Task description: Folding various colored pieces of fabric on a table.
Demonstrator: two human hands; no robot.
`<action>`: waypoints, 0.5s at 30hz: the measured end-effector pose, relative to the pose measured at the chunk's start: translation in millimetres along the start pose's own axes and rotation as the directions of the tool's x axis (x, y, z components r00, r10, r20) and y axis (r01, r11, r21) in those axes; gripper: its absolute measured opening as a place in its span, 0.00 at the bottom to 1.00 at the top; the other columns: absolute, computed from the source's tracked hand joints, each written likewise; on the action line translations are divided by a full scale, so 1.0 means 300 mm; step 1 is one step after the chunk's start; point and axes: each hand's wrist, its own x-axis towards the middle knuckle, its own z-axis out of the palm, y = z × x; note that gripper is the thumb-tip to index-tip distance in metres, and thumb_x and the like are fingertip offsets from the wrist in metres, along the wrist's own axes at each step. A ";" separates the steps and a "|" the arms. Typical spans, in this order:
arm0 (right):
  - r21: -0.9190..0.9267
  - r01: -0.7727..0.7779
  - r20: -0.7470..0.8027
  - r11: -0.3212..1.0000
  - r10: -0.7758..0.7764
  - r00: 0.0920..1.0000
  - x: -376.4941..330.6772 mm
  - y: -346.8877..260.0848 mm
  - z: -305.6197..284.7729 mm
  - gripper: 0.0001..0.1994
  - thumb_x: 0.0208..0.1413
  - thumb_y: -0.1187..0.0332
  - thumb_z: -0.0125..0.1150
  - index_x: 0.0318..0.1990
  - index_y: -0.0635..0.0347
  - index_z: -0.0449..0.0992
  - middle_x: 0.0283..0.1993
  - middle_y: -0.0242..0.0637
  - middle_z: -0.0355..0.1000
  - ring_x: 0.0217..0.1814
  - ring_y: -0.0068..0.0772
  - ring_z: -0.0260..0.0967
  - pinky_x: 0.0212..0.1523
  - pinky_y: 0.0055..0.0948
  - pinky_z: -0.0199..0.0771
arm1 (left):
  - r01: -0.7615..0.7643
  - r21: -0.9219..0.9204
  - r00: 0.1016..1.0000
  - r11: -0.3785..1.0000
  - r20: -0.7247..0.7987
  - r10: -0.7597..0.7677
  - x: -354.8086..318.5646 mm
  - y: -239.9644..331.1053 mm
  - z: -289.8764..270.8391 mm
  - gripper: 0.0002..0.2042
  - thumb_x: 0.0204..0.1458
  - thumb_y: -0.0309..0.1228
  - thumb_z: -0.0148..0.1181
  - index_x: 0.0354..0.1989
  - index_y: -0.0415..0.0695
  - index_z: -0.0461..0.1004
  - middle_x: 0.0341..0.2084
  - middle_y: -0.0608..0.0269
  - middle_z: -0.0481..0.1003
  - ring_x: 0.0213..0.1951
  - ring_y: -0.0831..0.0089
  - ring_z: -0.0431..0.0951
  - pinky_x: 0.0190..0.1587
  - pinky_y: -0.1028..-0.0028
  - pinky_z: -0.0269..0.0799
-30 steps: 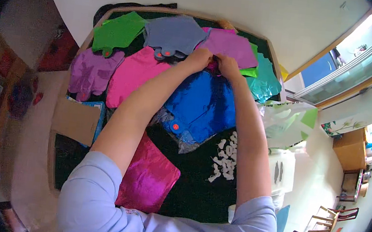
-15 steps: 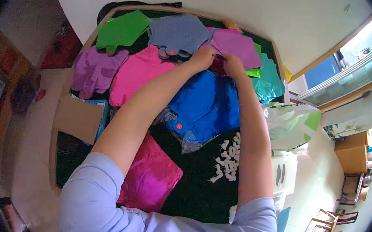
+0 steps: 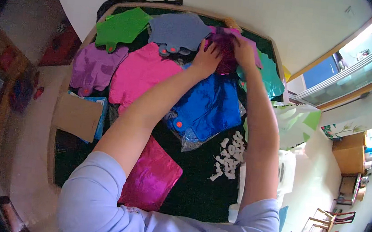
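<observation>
**Purple foil piece held at the top of the board**

Purple, crinkled foil piece [image 3: 223, 52] sits in the upper middle of the frame, gripped from both sides — the left hand [image 3: 208, 58] closes on its left edge, the right hand [image 3: 244, 50] on its upper right edge. Both forearms reach up from the lower edge across a dark green board [image 3: 196, 194].

Around the hands lie other shiny shapes: a grey-blue piece [image 3: 176, 31] just left of the left hand, a green piece [image 3: 120, 27] further left, a lilac piece [image 3: 96, 68] at the left side and a pink piece [image 3: 140, 77] below the grey-blue one. A blue piece [image 3: 209, 109] lies between the forearms, a teal piece [image 3: 269, 77] just right of the right wrist. Lower down — a magenta sheet [image 3: 152, 178] beside the left elbow, white scraps [image 3: 229, 154] near the right forearm, and brown cardboard [image 3: 77, 116] at the left.
</observation>
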 end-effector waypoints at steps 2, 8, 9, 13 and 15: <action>0.057 -0.066 -0.115 0.996 0.072 0.991 0.062 -0.084 -0.059 0.16 0.55 0.60 0.46 0.42 0.61 0.71 0.36 0.58 0.69 0.40 0.61 0.65 0.41 0.49 0.66 | 0.083 -0.120 0.986 0.989 0.152 -0.064 -0.039 -0.024 0.027 0.19 0.52 0.33 0.37 0.53 0.48 0.64 0.55 0.56 0.62 0.59 0.56 0.57 0.57 0.40 0.41; 0.010 -0.031 -0.311 0.999 0.033 0.950 0.218 -0.031 -0.325 0.20 0.54 0.56 0.46 0.32 0.68 0.72 0.29 0.59 0.69 0.35 0.62 0.66 0.35 0.45 0.65 | 0.151 -0.251 0.936 0.956 0.346 -0.057 -0.003 0.006 0.016 0.21 0.54 0.33 0.34 0.57 0.51 0.60 0.59 0.57 0.57 0.61 0.57 0.55 0.58 0.39 0.38; 0.026 -0.067 -0.328 0.997 0.072 0.942 0.228 -0.037 -0.362 0.20 0.54 0.56 0.46 0.32 0.69 0.72 0.28 0.58 0.69 0.34 0.61 0.66 0.34 0.44 0.64 | 0.164 -0.258 0.927 0.952 0.371 -0.058 -0.008 0.003 0.015 0.21 0.54 0.33 0.34 0.58 0.51 0.59 0.59 0.57 0.57 0.61 0.57 0.54 0.58 0.39 0.38; -0.033 -0.172 -0.308 0.984 0.154 0.939 0.238 0.034 -0.511 0.21 0.54 0.55 0.48 0.33 0.69 0.72 0.26 0.55 0.70 0.31 0.49 0.69 0.32 0.40 0.65 | 0.187 -0.307 0.935 0.933 0.348 -0.073 -0.015 -0.004 0.023 0.21 0.54 0.33 0.34 0.58 0.52 0.58 0.59 0.58 0.56 0.61 0.58 0.54 0.58 0.39 0.38; -0.027 -0.209 -0.314 0.978 0.190 0.930 0.214 0.083 -0.570 0.20 0.54 0.56 0.48 0.33 0.70 0.72 0.26 0.53 0.71 0.31 0.46 0.70 0.33 0.39 0.65 | 0.184 -0.297 0.924 0.937 0.378 -0.061 -0.006 0.006 0.006 0.21 0.54 0.32 0.35 0.59 0.53 0.57 0.60 0.59 0.56 0.61 0.57 0.54 0.58 0.39 0.38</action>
